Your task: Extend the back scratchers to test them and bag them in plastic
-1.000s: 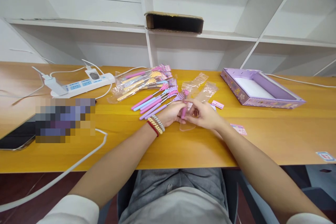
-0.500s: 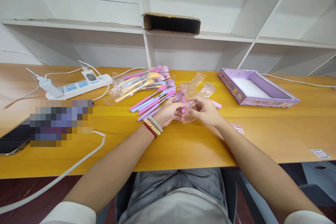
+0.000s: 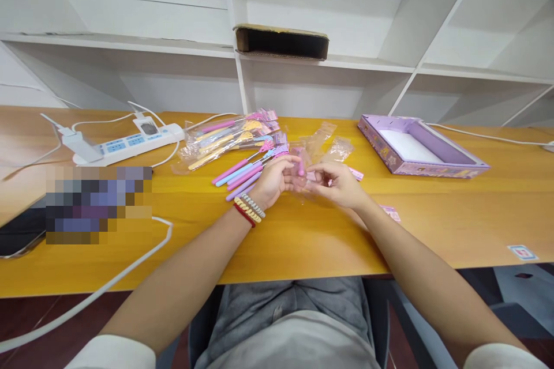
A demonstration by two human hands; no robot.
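A small pink item (image 3: 301,166) in clear plastic sits between my two hands over the table. My left hand (image 3: 276,180), with bracelets at the wrist, has its fingers curled round the clear wrapper on the left side. The fingers of my right hand (image 3: 336,183) pinch the wrapper's right edge. Left of my hands lie several pink, blue and purple sticks (image 3: 242,176) with decorated heads. Behind them is a pile of wrapped sticks (image 3: 234,135). Crumpled clear wrappers (image 3: 340,150) lie just beyond my right hand.
A purple open box (image 3: 437,170) stands at the right. A white power strip (image 3: 130,147) with cables and a dark phone (image 3: 21,230) are at the left. A cardboard box (image 3: 281,43) sits on the white shelf. Small pink cards (image 3: 392,213) lie right of my arm.
The fingers of my left hand have loosened and shifted slightly left, and the pink item now shows higher inside the clear wrapper. The view has moved slightly.
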